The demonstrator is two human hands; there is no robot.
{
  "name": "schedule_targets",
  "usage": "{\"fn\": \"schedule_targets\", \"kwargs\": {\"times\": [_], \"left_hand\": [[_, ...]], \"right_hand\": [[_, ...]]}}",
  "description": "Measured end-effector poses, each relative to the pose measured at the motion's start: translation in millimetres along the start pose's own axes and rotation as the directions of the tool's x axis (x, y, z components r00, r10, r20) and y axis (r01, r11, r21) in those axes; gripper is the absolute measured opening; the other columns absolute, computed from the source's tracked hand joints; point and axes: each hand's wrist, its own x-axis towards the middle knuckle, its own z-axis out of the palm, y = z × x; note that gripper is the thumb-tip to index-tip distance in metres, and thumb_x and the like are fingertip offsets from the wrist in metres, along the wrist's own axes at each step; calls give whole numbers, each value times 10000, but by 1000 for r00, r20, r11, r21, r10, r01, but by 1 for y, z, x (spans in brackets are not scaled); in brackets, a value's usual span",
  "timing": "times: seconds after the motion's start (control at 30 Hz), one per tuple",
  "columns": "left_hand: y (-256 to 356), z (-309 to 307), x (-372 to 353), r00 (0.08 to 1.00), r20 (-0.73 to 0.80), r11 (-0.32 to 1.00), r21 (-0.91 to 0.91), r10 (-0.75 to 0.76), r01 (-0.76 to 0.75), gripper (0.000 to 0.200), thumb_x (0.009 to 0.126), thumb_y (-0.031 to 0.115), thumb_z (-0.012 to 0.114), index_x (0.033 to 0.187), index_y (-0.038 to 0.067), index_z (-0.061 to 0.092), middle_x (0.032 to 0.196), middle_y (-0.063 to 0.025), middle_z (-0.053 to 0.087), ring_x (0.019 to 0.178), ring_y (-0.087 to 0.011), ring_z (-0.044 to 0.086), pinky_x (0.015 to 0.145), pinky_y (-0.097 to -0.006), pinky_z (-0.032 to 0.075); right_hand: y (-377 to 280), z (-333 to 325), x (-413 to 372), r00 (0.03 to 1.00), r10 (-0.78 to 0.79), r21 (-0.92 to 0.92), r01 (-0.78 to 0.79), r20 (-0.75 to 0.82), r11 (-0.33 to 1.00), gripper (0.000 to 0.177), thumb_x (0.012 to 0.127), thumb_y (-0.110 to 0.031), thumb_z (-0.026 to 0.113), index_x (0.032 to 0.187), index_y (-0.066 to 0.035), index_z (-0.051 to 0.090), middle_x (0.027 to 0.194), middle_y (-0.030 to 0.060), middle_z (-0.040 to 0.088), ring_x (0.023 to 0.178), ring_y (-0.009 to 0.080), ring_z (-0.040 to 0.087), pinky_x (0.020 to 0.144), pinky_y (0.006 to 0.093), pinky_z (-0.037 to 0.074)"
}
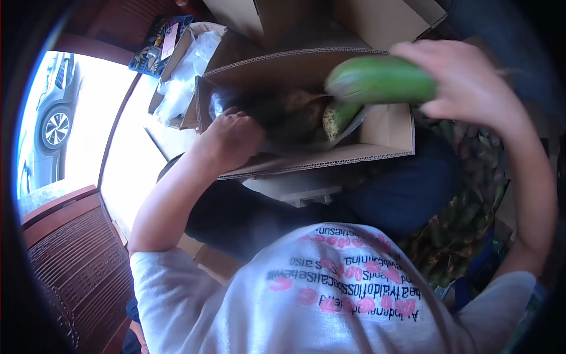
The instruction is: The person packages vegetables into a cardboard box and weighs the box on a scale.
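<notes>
My right hand (466,82) grips a thick, smooth green gourd (380,81), blurred by motion, over the right part of an open cardboard box (389,127). Below it, inside the box, lies another green piece with a pale, speckled end (332,122). Dark contents and clear plastic (217,103) fill the box's left part. There my left hand (236,134) reaches over the near edge, fingers curled; I cannot tell what they hold.
More cardboard boxes stand behind (236,15), and one at the left holds clear plastic bags (187,74). A heap of green and brownish produce (460,230) lies at the right. A carved wooden panel (76,253) is at the lower left; a car (50,127) is outside.
</notes>
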Motion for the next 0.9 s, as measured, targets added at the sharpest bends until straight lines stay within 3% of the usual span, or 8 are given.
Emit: {"fn": "schedule_targets", "kwargs": {"times": [0.07,0.13,0.37,0.47,0.7,0.77,0.83,0.9], "left_hand": [[-3,11,-11,999,-33,1000,6,-4,4,97,715,82,574,730,88,670,768,-119,645,832,-265,645,829,-373,477],[-5,16,-15,1000,-22,999,-42,-3,2,107,704,58,580,732,89,678,790,-102,644,865,-262,627,850,-369,464],[-3,-8,-28,996,-91,991,-136,-18,6,176,708,23,570,767,111,711,835,-53,635,969,-223,566,953,-353,414],[0,-11,-28,992,-107,995,-83,-65,56,169,709,25,577,765,106,714,870,-54,639,995,-219,555,1003,-351,381],[6,-15,-19,932,-340,992,-46,-128,120,141,715,34,555,676,83,681,786,-75,621,946,-219,566,1115,-376,271],[0,-16,-14,961,-258,995,-58,-97,84,106,734,51,576,731,71,680,825,-97,622,929,-246,575,1043,-393,355],[2,-17,-16,975,-202,996,-46,-88,81,100,754,57,598,818,68,675,879,-111,620,911,-274,586,957,-405,424],[2,-18,-17,979,-167,993,-49,-115,108,145,766,55,624,904,63,666,931,-123,615,900,-299,594,878,-410,467]], "right_hand": [[-34,18,50,954,34,-108,-2,296,994,576,554,-154,698,1101,-110,522,921,126,620,896,330,611,739,417,499],[-58,46,93,916,-39,-115,92,400,989,585,575,-163,712,1126,-127,516,934,126,633,916,324,616,742,419,505],[-88,159,165,823,-206,364,-1,530,931,844,656,-286,757,1371,-123,340,1207,175,552,1140,336,521,929,449,438],[-98,200,158,861,-280,304,156,424,940,906,700,-291,738,1428,-110,230,1311,170,469,1211,331,459,984,452,395],[-92,195,149,690,-313,327,115,653,938,870,748,-332,701,1450,-162,215,1317,148,474,1241,307,435,1044,401,341],[-78,158,127,802,-351,363,181,484,914,809,778,-418,668,1431,-154,272,1317,174,472,1230,329,437,1031,423,351],[-46,144,114,930,-350,575,229,108,785,710,836,-437,597,1387,-80,327,1298,231,465,1211,370,436,1012,437,365],[-6,124,86,902,-255,525,413,-348,744,581,859,-369,599,1311,-44,430,1212,207,541,1150,286,517,957,384,427]]}}
